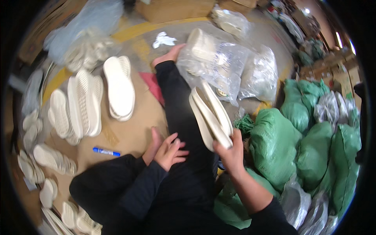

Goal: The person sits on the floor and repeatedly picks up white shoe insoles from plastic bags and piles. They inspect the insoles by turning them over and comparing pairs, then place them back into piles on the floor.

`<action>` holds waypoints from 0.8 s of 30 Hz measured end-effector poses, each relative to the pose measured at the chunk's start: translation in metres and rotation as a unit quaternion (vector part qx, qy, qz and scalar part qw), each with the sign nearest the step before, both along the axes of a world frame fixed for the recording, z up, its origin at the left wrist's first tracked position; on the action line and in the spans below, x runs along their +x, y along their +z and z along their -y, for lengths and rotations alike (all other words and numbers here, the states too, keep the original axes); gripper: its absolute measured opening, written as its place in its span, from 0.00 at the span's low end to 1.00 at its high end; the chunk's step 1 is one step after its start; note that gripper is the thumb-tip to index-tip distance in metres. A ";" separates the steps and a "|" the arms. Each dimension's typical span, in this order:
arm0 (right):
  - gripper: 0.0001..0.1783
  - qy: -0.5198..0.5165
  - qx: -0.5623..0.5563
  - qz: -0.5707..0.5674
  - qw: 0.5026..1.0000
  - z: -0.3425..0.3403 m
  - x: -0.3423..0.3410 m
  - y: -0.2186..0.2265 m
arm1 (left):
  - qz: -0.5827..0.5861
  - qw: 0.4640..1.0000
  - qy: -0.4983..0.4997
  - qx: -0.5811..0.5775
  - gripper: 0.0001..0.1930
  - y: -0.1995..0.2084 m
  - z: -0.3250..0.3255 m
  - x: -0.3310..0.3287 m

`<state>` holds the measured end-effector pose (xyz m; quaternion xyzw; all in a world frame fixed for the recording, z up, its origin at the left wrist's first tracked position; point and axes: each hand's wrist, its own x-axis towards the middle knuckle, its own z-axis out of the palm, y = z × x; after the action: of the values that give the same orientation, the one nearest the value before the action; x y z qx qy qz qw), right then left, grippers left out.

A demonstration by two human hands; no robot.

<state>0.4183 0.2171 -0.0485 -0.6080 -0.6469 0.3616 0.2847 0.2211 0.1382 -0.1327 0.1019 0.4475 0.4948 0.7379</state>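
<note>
My right hand grips the heel ends of a pair of white shoe soles, held up over my outstretched leg. They stand side by side, tilted, with their raised rims showing. My left hand is apart from them, above my lap, its fingers spread and holding nothing. Left of it, a blue marker pen lies on a brown cardboard sheet. Farther up the cardboard rests a stack of white soles, beside a row of soles standing on edge.
More cream soles lie along the left. Clear plastic bags of soles sit beyond my foot. Green woven sacks crowd the right side, with grey plastic bags near them. A cardboard box stands at the back.
</note>
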 end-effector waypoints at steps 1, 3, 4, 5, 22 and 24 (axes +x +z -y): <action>0.38 0.073 0.030 0.029 0.996 0.025 0.000 0.011 | 0.088 0.996 0.024 -0.006 0.37 0.000 -0.007 0.004; 0.44 0.191 0.045 0.109 0.974 0.070 -0.006 0.026 | 0.170 0.980 0.085 0.053 0.40 0.001 -0.005 0.006; 0.49 0.289 0.061 0.135 0.946 0.080 -0.007 0.030 | 0.183 0.965 0.121 0.141 0.41 0.002 0.005 0.003; 0.53 0.391 0.090 0.175 0.899 0.088 -0.007 0.033 | 0.057 0.984 0.066 0.153 0.36 -0.001 0.008 -0.008; 0.25 0.549 0.055 -0.104 0.827 0.104 -0.112 -0.020 | -0.146 0.925 0.322 0.142 0.30 0.034 0.160 -0.117; 0.27 0.523 0.085 -0.102 0.842 0.101 -0.111 -0.017 | -0.140 0.921 0.332 0.148 0.30 0.031 0.160 -0.115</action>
<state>0.3076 0.1160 -0.0659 -0.1129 -0.8640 0.4608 0.1685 0.1061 -0.0213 -0.1021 0.1237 0.4764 0.7524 0.4377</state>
